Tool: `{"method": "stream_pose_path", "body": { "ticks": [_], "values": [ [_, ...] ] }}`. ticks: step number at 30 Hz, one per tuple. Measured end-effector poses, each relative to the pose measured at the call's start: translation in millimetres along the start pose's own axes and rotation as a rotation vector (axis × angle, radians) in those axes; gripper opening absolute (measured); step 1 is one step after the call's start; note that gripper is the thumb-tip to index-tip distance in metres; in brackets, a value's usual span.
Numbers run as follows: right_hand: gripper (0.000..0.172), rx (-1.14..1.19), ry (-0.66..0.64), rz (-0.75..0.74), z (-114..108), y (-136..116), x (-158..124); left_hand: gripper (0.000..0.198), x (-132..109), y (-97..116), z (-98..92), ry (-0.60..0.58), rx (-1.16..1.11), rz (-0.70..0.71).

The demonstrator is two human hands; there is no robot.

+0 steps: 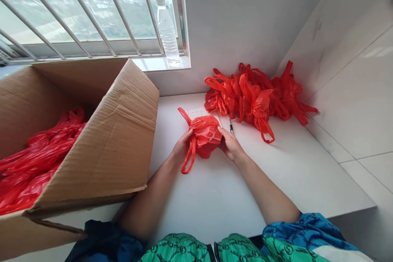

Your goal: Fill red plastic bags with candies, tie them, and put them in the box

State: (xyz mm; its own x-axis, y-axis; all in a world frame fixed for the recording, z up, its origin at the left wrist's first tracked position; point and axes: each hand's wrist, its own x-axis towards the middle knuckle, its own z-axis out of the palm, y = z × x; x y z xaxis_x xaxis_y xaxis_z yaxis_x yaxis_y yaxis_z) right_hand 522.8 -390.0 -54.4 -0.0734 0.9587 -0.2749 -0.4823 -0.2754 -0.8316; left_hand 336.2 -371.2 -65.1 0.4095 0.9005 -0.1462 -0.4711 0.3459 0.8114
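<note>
Between both hands is a red plastic bag, bunched up, with one handle loop sticking up to the upper left and another hanging down in front. My left hand grips its left side near the handles, thumb on top. On the right side, my right hand holds the bag with the thumb on top; its other fingers are mostly hidden behind the plastic. A sheet of paper with print lies partly behind the bag, and a pen rests just beyond my right hand.
A large open cardboard box stands at the left with many flat red bags inside. Several knotted red bags are heaped at the back right against the wall. A clear water bottle stands on the sill by the barred window.
</note>
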Motion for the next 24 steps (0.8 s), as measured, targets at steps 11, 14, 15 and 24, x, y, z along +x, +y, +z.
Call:
{"method": "stream_pose_path", "body": {
  "ticks": [11, 14, 15, 24],
  "values": [
    [0.057, -0.246, -0.077, -0.201, -13, 19, 4, 0.021, -37, -7, 26.9, 0.246, 0.609, 0.406],
    [0.055, -0.254, -0.154, -0.17, -15, 18, -1, 0.026, -69, 2, 42.8, 0.165, 0.895, 0.446],
    [0.053, -0.25, -0.239, -0.12, -15, 16, -6, 0.027, -82, 8, 50.0, 0.127, 0.995, 0.443],
    [0.046, -0.23, -0.519, 0.197, -7, 31, -21, 0.019, -248, 128, 79.7, 0.122, 0.705, 0.253]
  ]
}}
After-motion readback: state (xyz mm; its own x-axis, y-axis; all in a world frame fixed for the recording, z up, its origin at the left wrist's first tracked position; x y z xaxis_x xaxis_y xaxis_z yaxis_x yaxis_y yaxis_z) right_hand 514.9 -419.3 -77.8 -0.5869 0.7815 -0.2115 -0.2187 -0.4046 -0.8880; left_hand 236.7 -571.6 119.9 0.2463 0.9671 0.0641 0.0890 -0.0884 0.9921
